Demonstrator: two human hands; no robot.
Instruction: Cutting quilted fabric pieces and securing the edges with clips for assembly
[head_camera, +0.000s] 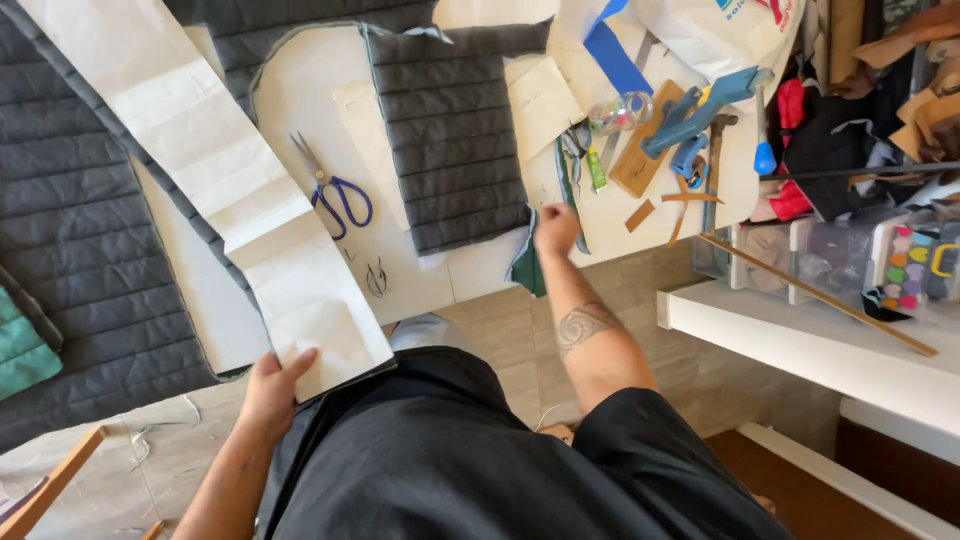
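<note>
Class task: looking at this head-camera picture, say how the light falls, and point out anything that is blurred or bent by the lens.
Head view: soft even daylight, no glare; faint shadows under the scissors. Right hand is motion-blurred; left hand on the paper strip is sharp. Table edges bow slightly from the wide lens.

I am holding a long white paper pattern strip (240, 190) by its near end; it is creased across in several places and is lying diagonally over the desk (300, 90), running from the far left corner down toward me. A dark grey quilted fabric piece (450, 130), stitched in horizontal rows, is lying flat just left of where I am reaching.
</note>
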